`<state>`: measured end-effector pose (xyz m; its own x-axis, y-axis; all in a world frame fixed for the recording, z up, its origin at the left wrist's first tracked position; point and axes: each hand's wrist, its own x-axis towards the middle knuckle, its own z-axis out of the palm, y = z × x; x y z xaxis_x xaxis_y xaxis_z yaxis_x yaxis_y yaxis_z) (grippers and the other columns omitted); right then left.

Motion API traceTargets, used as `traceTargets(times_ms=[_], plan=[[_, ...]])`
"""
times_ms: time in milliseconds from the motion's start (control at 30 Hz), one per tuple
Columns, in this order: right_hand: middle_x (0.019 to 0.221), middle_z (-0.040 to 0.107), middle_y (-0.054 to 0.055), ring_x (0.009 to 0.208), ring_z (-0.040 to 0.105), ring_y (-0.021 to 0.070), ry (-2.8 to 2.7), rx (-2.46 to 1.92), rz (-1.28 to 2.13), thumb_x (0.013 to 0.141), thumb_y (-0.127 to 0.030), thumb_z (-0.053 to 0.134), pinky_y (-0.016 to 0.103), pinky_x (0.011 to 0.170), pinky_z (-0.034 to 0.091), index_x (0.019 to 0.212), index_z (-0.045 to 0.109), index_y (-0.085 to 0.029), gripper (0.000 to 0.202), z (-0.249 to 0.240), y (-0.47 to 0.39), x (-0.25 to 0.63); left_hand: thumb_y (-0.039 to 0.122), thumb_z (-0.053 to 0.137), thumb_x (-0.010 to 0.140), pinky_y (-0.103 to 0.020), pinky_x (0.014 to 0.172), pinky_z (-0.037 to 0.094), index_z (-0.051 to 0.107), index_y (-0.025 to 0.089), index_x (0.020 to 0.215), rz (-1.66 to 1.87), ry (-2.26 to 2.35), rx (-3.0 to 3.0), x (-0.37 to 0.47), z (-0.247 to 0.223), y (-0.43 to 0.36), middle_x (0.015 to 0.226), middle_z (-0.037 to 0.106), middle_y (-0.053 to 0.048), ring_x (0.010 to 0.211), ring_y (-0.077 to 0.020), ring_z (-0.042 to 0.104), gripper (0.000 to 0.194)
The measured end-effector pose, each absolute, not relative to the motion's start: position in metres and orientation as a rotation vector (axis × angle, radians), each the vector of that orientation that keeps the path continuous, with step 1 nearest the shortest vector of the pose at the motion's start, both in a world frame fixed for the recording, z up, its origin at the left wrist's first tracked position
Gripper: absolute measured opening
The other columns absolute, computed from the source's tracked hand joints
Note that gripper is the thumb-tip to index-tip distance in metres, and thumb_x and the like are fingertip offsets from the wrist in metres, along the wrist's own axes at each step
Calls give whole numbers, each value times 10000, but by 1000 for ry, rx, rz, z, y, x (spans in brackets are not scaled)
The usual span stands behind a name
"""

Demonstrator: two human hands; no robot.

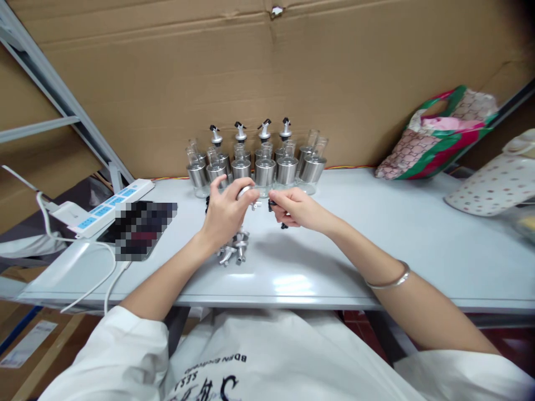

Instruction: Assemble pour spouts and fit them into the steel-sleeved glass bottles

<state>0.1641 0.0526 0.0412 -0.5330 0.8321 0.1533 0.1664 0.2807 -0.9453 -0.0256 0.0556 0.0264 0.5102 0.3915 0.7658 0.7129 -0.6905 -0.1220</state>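
A metal spout (244, 191) is in the left hand (224, 216), raised over the worktop (359, 223) just in front of the bottles; the fingers are curled around it. Close by but apart from it, a small black piece (271, 205) is pinched between the thumb and bent fingers of the right hand (298, 207). Below the left hand lies a pile of loose spouts (240, 245), partly hidden by the wrist. More black pieces (285, 226) lie under the right hand. Beyond the hands, glass bottles (265, 169) with metal sleeves stand upright in rows; 4 black-tipped spouts show at the back. Farther left are a phone (144, 231) and a white power strip (112, 205). Far right, a patterned bag (412, 139) leans against the cardboard (334, 83), near a white spotted container (493, 181).
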Motion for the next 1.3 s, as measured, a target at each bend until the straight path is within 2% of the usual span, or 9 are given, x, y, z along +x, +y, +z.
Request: traceTargets(times_ms=[67,167,300,367,433,633,833,1067,1300], plan=[[395,284,-95,338,305,39,-1884,-904,1293,814,-630,499,220,391,305,518,346,-202,542,43,54,166,73,347,890,-434,1042,270,507,234,940,-1055,-968,-2301,-28,28,56,1074,604,-46,986,-153,560,232],[481,507,-42,447,504,75,-1866,-907,1289,756,-560,627,231,501,454,635,545,-157,428,43,58,169,66,347,873,-450,1030,284,495,221,939,-1049,-982,-2291,-28,29,57,1036,593,-61,964,-161,558,224],[658,642,14,661,643,153,-1798,-920,1366,681,-446,728,257,542,539,769,594,-155,332,42,61,173,57,333,866,-482,1014,283,487,208,959,-991,-931,-2333,-27,27,58,1029,592,-77,971,-176,570,235],[669,652,17,680,651,162,-1806,-940,1345,697,-393,716,254,525,541,789,578,-162,285,42,62,174,51,332,859,-487,1014,275,486,207,963,-980,-938,-2345,-26,26,57,1028,593,-75,972,-178,575,243],[621,638,0,606,637,147,-1842,-972,1333,736,-368,673,252,509,530,822,572,-165,242,43,61,175,43,337,847,-484,1018,268,486,206,961,-981,-955,-2352,-26,27,57,1024,595,-69,970,-177,577,249],[532,577,-23,486,561,110,-2052,-1098,1284,813,-373,552,234,494,451,794,557,-162,212,46,62,179,36,366,817,-464,1031,259,479,213,957,-970,-1010,-2381,-26,30,55,1026,598,-57,967,-173,574,253],[495,467,-64,470,413,72,-2272,-1342,805,737,-346,630,220,483,304,623,483,-181,249,47,75,200,37,373,810,-485,1037,238,478,210,961,-971,-1025,-2396,-25,30,54,1025,599,-55,938,-175,581,252],[547,596,-14,549,563,149,-2485,-1718,864,680,-143,605,255,541,387,644,560,-184,71,39,85,217,34,382,802,-495,1040,224,485,207,955,-954,-1051,-2435,-25,30,54,1025,602,-50,969,-182,577,253],[719,666,13,644,591,166,-2616,-1693,708,618,-60,584,252,559,416,771,640,-180,203,34,87,216,37,379,805,-508,1044,216,489,207,967,-928,-1064,-2446,-24,30,53,1023,606,-50,992,-185,574,259]])
